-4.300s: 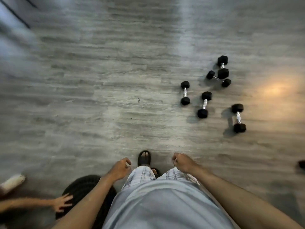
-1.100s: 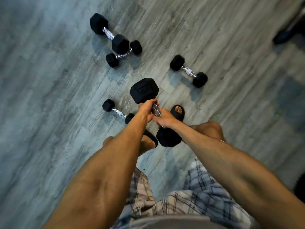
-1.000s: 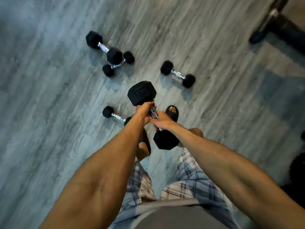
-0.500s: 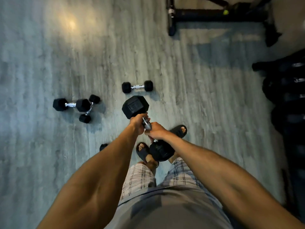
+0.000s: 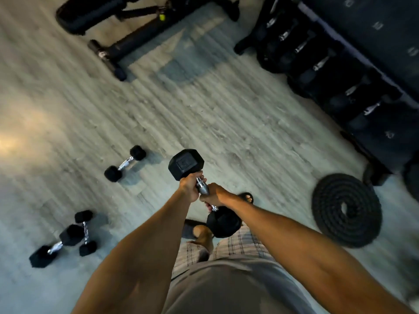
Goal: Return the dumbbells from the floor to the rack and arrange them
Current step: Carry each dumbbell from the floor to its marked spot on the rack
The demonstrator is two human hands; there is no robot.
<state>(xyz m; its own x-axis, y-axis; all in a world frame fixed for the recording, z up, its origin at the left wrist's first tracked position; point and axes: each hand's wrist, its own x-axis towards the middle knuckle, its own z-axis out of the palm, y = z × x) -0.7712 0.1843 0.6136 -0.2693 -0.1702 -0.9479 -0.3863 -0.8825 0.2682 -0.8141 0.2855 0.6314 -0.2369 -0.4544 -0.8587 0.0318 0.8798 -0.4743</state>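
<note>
I hold a large black hex dumbbell [image 5: 186, 163] off the floor by its chrome handle. My left hand [image 5: 190, 186] grips the handle near the far head, and my right hand [image 5: 212, 196] grips it near the close head. A small dumbbell [image 5: 124, 163] lies on the floor to the left. Two more dumbbells [image 5: 68, 237] lie touching each other at the lower left. The dark dumbbell rack [image 5: 335, 71], with several dumbbells on it, stands at the upper right.
A black weight bench [image 5: 127, 32] stands at the top, left of the rack. A coiled black rope [image 5: 347, 210] lies on the floor to my right, near the rack's foot. My sandalled feet are below the held dumbbell. The floor is grey wood planks.
The view has swung right while I carry the dumbbell in both hands. The rack and the coiled rope have come into view, and the floor dumbbells have slid to the left.
</note>
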